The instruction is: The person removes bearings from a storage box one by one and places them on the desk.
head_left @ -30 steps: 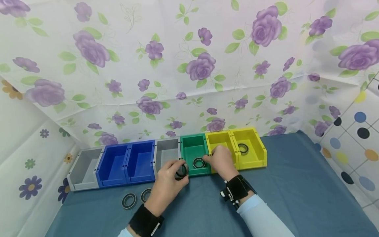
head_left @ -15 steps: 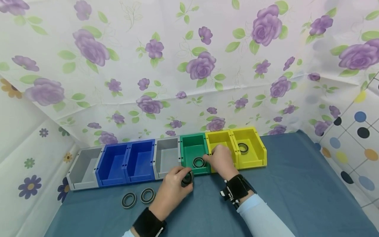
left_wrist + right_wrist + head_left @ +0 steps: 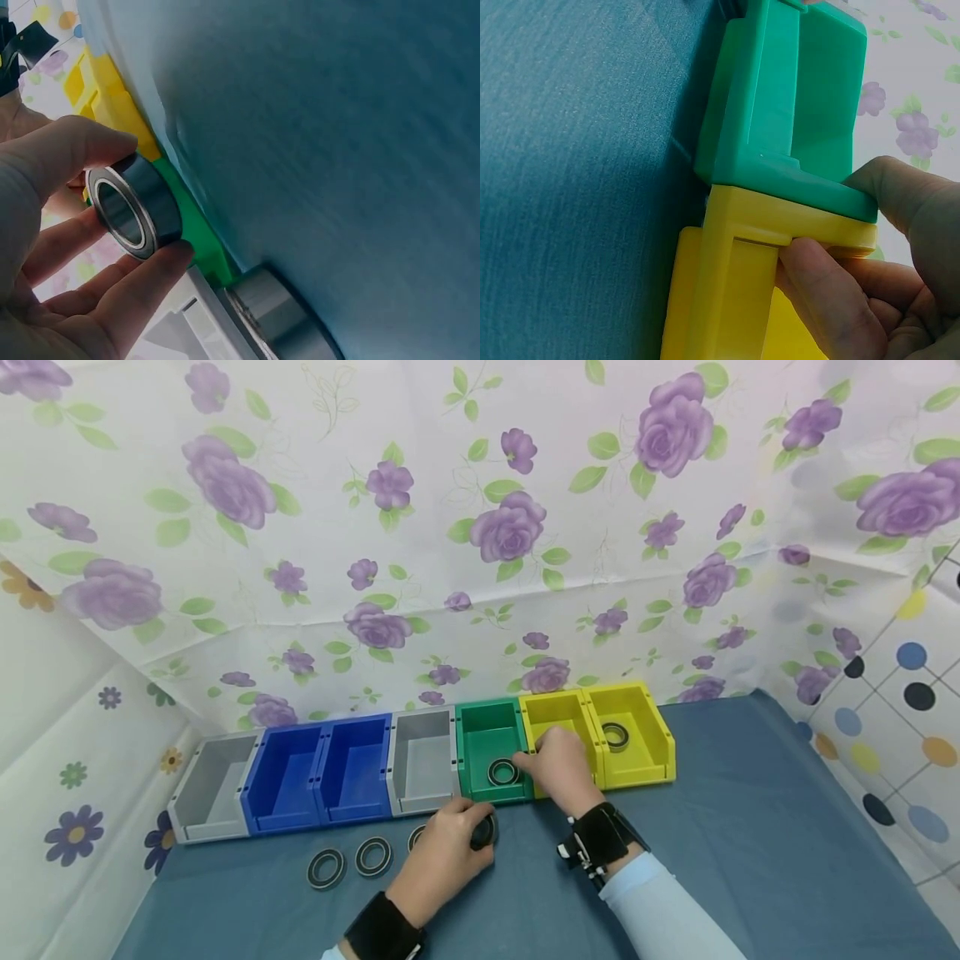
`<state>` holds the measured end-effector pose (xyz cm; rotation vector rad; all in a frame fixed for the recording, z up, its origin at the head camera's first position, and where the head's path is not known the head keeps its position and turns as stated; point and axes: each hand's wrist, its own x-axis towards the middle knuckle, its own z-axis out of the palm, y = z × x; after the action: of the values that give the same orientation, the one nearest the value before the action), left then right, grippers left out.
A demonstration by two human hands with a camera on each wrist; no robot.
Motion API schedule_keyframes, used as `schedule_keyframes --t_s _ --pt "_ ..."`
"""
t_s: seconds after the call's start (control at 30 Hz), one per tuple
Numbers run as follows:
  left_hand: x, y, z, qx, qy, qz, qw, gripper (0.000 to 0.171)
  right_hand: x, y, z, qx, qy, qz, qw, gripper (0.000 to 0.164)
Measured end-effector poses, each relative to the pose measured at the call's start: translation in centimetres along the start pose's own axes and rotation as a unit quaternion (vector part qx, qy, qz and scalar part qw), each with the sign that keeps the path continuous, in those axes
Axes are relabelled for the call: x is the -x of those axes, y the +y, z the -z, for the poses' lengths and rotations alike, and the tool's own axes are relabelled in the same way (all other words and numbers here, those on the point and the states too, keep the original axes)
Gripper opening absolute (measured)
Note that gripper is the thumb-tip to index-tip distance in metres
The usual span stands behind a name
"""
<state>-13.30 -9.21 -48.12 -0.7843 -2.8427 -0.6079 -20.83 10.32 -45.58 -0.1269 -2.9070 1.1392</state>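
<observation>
My left hand pinches a ball bearing between thumb and fingertips, over the cloth just in front of the green bin. The bearing is tilted on edge, its bore showing in the left wrist view. My right hand grips the adjoining walls of the green bin and the left yellow bin. In the right wrist view the thumb is on the green side and the fingers are on the yellow side. Another bearing lies near the front of the green bin, and one bearing sits in the right yellow bin.
On the blue cloth lie a left bearing, a middle bearing and a third bearing partly hidden by my left hand. Grey bins and blue bins continue the row leftward. A flowered sheet hangs behind.
My left hand has moved right and toward me with the bearing, away from the bins' front edge. Bearings on the cloth behind it have come into view. My right hand keeps its place.
</observation>
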Motion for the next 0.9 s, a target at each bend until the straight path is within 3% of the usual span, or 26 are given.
schedule_keyframes --t_s 0.27,0.9 --pt "-0.14 0.05 -0.3 -0.01 -0.048 0.02 0.9986 0.048 0.04 -0.09 0.04 0.005 0.001 -0.001 1.0 0.05" --pt "-0.42 0.12 -0.37 -0.021 -0.08 0.029 0.9961 0.048 -0.06 0.09 -0.24 0.011 0.01 -0.001 1.0 0.051"
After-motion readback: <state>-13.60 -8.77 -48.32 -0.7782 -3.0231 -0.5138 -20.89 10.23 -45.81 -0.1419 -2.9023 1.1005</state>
